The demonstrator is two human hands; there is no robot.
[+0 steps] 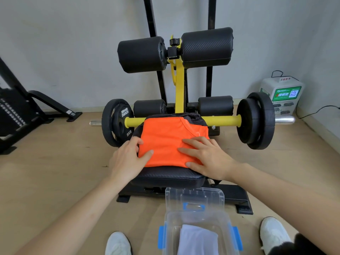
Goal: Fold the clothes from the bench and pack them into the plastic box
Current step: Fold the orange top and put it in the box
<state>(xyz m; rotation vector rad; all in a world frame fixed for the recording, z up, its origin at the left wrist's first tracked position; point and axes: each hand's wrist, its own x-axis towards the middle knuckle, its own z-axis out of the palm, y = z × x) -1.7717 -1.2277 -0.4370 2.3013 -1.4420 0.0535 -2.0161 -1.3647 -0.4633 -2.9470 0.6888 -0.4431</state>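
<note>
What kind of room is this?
Probably a gym or a home workout room: there is a black padded exercise bench, round black weight plates and thick black foam roller pads.

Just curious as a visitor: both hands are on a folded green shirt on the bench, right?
Not quite. The head view shows the shirt is orange, not green. The left hand and right hand are indeed on it, on the bench.
</note>
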